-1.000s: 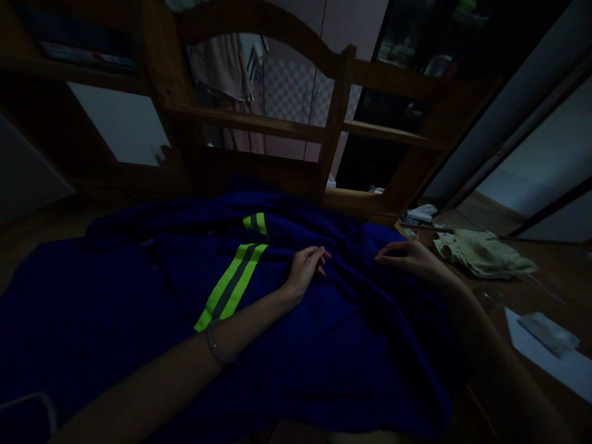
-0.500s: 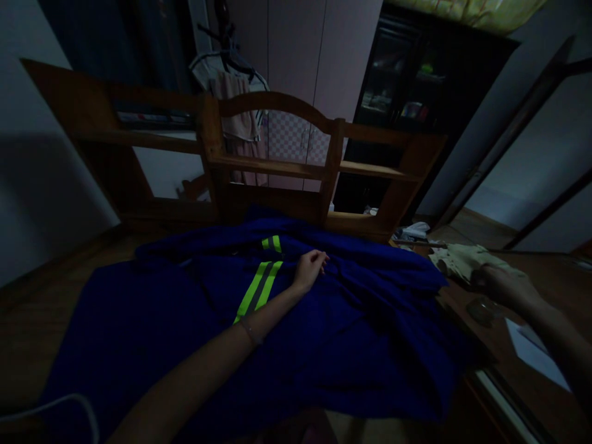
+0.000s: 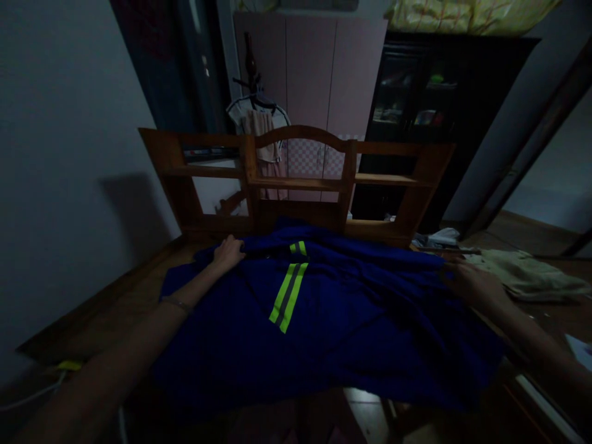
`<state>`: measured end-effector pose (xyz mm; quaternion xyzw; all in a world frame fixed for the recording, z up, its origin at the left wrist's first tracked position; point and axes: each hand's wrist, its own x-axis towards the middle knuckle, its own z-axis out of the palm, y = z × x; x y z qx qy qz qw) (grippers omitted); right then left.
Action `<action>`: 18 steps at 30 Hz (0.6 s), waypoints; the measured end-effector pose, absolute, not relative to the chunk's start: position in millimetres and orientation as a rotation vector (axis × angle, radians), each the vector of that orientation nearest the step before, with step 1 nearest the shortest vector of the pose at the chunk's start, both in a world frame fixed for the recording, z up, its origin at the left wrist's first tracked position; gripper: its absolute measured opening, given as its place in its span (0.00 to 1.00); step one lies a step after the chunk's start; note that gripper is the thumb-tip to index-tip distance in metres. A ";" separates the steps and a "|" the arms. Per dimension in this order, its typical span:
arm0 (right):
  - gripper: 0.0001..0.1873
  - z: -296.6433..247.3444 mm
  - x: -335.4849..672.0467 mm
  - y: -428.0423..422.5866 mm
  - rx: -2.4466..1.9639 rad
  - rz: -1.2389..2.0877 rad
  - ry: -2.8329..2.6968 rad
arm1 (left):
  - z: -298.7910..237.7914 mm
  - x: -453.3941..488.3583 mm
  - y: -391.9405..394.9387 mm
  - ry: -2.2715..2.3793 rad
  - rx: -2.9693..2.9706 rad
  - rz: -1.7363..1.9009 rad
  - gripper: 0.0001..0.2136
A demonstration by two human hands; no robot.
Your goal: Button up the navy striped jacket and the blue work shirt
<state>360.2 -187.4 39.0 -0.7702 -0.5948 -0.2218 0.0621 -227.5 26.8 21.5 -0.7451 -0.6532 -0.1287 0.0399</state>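
A dark blue work garment (image 3: 351, 314) with neon yellow reflective stripes (image 3: 289, 295) lies spread over a wooden desk (image 3: 134, 296). My left hand (image 3: 228, 251) rests closed on the garment's far left edge, fingers curled on the cloth. At the garment's right edge my right hand (image 3: 469, 282) grips the fabric; it is dim and its fingers are only partly clear. A thin bracelet (image 3: 178, 303) sits on my left wrist.
A wooden shelf unit (image 3: 300, 179) stands along the back of the desk. A pale olive cloth (image 3: 527, 277) and white paper (image 3: 583, 348) lie at the right. Behind are a pink wardrobe (image 3: 309, 74), a dark glass cabinet (image 3: 416, 92) and hanging clothes (image 3: 259, 126). A white wall is at left.
My left hand moved from the middle of the garment to its far left edge. My right hand came back from the desk's right side to the garment's right edge. The view pulled back and up.
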 end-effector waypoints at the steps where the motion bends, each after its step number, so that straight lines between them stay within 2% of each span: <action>1: 0.13 42.5 346.2 -182.2 -2.297 -0.657 -1.859 | 27.7 -228.0 23.4 -1.981 -2.266 -0.417 0.11; 6: 0.19 59.6 276.8 -167.9 -2.164 -0.561 -2.013 | 88.0 -202.5 14.0 -1.880 -2.159 -0.601 0.16; 8: 0.25 63.4 247.6 -165.8 -2.104 -0.520 -2.015 | 122.2 -182.1 12.3 -1.845 -2.139 -0.744 0.17; 12: 0.40 60.2 188.1 -164.9 -1.986 -0.418 -2.077 | 186.0 -131.6 7.3 -1.645 -2.187 -1.202 0.16; 18: 0.46 25.0 111.3 -153.5 -1.857 -0.228 -2.267 | 221.7 -81.1 -3.9 -1.567 -2.369 -1.903 0.12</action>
